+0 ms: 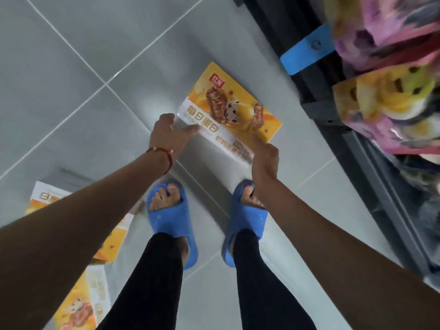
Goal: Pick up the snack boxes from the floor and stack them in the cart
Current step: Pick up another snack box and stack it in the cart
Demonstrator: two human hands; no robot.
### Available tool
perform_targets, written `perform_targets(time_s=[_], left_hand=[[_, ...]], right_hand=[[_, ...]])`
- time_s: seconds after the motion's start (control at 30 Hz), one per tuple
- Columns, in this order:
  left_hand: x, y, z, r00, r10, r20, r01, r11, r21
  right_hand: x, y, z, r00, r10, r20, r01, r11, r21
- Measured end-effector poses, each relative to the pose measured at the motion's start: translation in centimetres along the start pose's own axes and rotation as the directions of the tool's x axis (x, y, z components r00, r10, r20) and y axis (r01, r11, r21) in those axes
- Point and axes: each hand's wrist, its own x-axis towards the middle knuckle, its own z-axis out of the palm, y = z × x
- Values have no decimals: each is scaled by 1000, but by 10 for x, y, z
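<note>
Grey floor tiles with thin pale joints lie under the person, who bends forward over them. The left hand has its fingers stretched out and a little spread, the thumb apart, and the tips touch the white near corner of a yellow snack box. The right hand is at the other near corner of the same box. One finger lies straight along the box edge, but the others are hidden behind the hand, so I cannot tell if they grip. The box lies flat on the floor, just in front of the feet, between the two hands. A red string bracelet is on the left wrist. Both feet wear blue slippers, with black trousers above. Two more yellow boxes lie on the floor at the person's left, partly under the left arm. At the right stands the black cart with a blue clip; blurred colourful packages are inside it.
</note>
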Motion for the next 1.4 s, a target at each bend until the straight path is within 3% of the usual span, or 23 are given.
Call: perform_targets(time_s=[0.23, 0.53, 0.6, 0.97, 1.23, 1.4], left_hand=[[72, 0, 33, 979, 204, 27, -205, 979, 24], [59, -18, 16, 983, 158, 90, -161, 987, 20], [45, -20, 4, 984, 146, 100, -148, 989, 14], [-81, -10, -74, 972, 77, 222, -70, 997, -44], [-221, 21, -134, 977, 8, 214, 19, 992, -122], [-310, 41, -159, 992, -20, 128, 55, 959, -278]], right_hand=[[55, 13, 27, 997, -20, 70, 0, 964, 265], [35, 31, 14, 993, 18, 116, -39, 982, 182], [16, 31, 5, 993, 20, 116, -31, 995, 92], [-112, 2, -54, 980, -72, 188, 93, 990, -110], [-219, -46, -120, 925, -183, 333, 248, 955, -164], [-286, -62, -163, 884, -243, 398, 325, 934, -152]])
